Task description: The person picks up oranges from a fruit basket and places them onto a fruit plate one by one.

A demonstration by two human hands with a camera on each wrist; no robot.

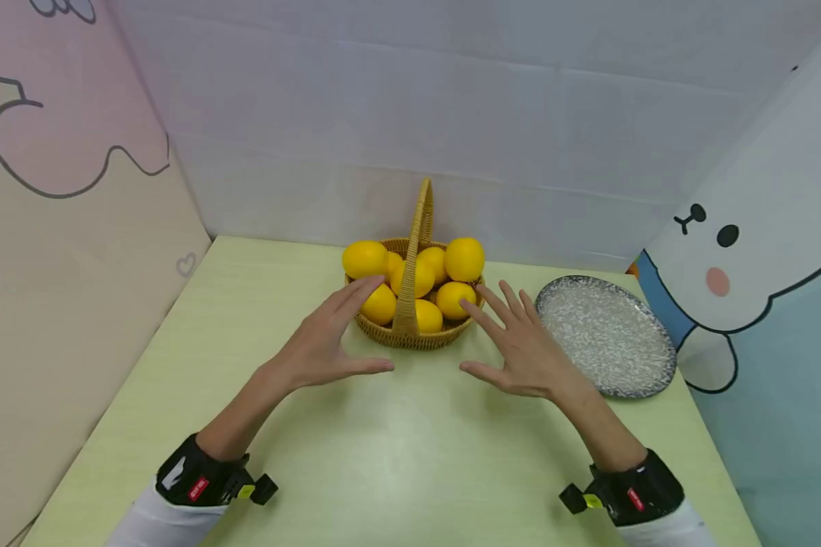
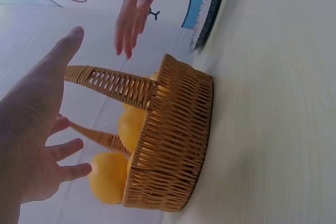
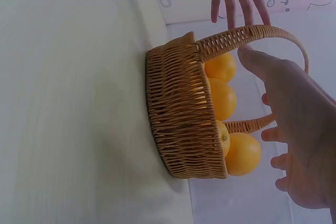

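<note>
A wicker basket (image 1: 420, 342) with one tall arched handle (image 1: 410, 266) stands at the back of the table, heaped with several yellow-orange fruits (image 1: 465, 260) that look like oranges. My left hand (image 1: 321, 342) is raised at the basket's front left, thumb spread apart from straight fingers. Opposite it, at the front right, my right hand (image 1: 523, 346) has its fingers fanned out. Nothing is held in either one. In the left wrist view the basket (image 2: 173, 140) rests on the table past the left hand (image 2: 37, 124). The right wrist view shows the right hand (image 3: 302, 124) beside the handle (image 3: 236, 36).
An oval speckled grey plate (image 1: 605, 334) with a dark rim lies to the right of the basket, near the table's right edge. Behind the pale table (image 1: 397, 463) rises a white wall (image 1: 410, 106). Printed cartoon panels (image 1: 780, 251) flank both sides.
</note>
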